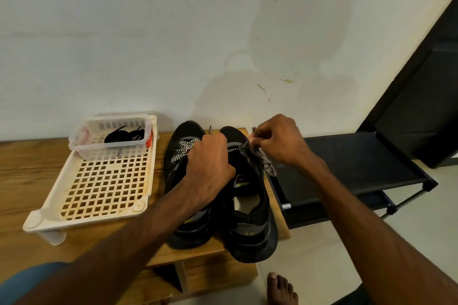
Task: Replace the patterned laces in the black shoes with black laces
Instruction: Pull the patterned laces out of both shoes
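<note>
Two black shoes stand side by side on a wooden table, toes to the wall: the left shoe (184, 136) and the right shoe (250, 208). Both carry black-and-white patterned laces. My left hand (208, 168) rests curled over the front of the right shoe, its fingers hidden from me. My right hand (277, 141) pinches the right shoe's patterned lace (269, 167) near the toe, and a loose length hangs over the shoe's right side. Black laces (124, 134) lie coiled in a small clear bin (81, 148).
The clear bin sits at the back of a white perforated tray (104, 193) left of the shoes. The wooden table (22, 168) ends just right of the shoes. A low black fabric rack (359, 163) stands beyond that. My bare foot (281, 290) is on the floor.
</note>
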Available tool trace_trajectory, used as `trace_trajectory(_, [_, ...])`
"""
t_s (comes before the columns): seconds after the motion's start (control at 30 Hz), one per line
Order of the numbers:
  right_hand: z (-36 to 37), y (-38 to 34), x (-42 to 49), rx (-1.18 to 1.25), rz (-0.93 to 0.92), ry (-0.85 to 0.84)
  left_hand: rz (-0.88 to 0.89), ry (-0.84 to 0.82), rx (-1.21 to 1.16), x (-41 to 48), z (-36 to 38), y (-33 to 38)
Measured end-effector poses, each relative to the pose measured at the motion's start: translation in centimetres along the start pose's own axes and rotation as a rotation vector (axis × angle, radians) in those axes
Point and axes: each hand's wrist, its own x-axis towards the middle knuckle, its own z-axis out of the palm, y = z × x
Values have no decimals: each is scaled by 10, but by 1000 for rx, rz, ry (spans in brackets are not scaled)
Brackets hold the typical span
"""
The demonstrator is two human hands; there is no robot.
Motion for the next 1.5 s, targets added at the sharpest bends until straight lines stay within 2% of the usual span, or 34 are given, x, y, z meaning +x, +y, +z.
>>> trace_trajectory(0.07, [-7, 0, -2, 139, 41, 62, 10, -10, 15, -1, -2, 3])
trace_trajectory(0.27, [-33, 0, -1, 754, 251, 313, 31, -43, 45, -3, -6, 6])
trace_trajectory(0.37, [-46, 1, 0, 1098, 304, 520, 37, -45, 42, -2, -6, 3])
trace_trajectory(0.43, [-47, 0, -1, 1222, 296, 567, 34, -37, 50, -1, -5, 4])
trace_trajectory(0.5, [-39, -3, -3, 1103, 271, 489, 34, -27, 60, -1, -4, 5])
trace_trajectory(0.57, [-23, -4, -4, 767, 215, 410, 40, -24, 70, -1, -2, 5])
trace_trajectory(0.63, [-7, -3, -4, 406, 71, 377, 44, -27, 69, -1, -2, 5])
trace_trajectory(0.7, [5, -2, -3, 186, -30, 326, 44, -34, 64, -1, -2, 4])
trace_trajectory(0.93, [24, -8, 2, -95, -85, -106, 58, -41, 128, -1, -2, 5])
trace_trajectory(1.03, [26, -4, 6, -178, -58, -161, 59, -42, 138, -1, -1, 6])
trace_trajectory(1.2, [27, 0, 6, -169, -9, -105, 56, -54, 133, -3, -2, 9])
trace_trajectory(1.3, [23, 2, 5, -75, 9, -50, 35, -81, 167, -3, -2, 11])
trace_trajectory(1.4, [6, 2, 4, 201, 82, 86, 30, -96, 206, -3, -2, 12])
trace_trajectory(1.5, [-21, 4, 2, 675, 245, 262, 37, -92, 225, -3, 0, 13])
